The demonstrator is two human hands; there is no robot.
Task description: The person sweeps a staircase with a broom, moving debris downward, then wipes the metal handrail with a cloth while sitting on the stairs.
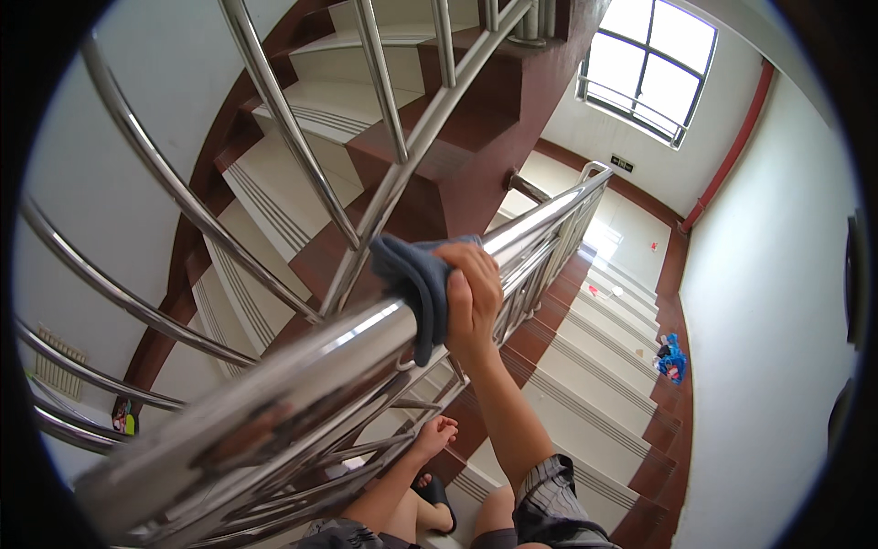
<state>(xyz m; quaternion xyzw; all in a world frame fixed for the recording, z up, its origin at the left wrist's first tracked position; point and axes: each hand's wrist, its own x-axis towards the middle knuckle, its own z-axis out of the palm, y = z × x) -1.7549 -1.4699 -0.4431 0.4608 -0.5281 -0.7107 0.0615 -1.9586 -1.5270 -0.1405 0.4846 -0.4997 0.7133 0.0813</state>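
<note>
My right hand (473, 291) grips a folded blue-grey cloth (429, 281), which drapes over the top of a shiny stainless steel handrail (370, 336). The cloth hangs down on the near side of the rail, and my palm presses on it from above. Lower down, my left hand (437, 437) hangs beside the railing's lower bars (363, 449) with its fingers loosely bent and nothing visible in them. Whether it touches a bar I cannot tell.
White stair treads (583, 384) with brown edges descend to a landing (627, 226) below a window (648, 65). A blue plastic bag (672, 358) lies by the right wall. Another flight (281, 185) curves at left behind steel balusters (288, 123). My foot in a black slipper (437, 504) rests below.
</note>
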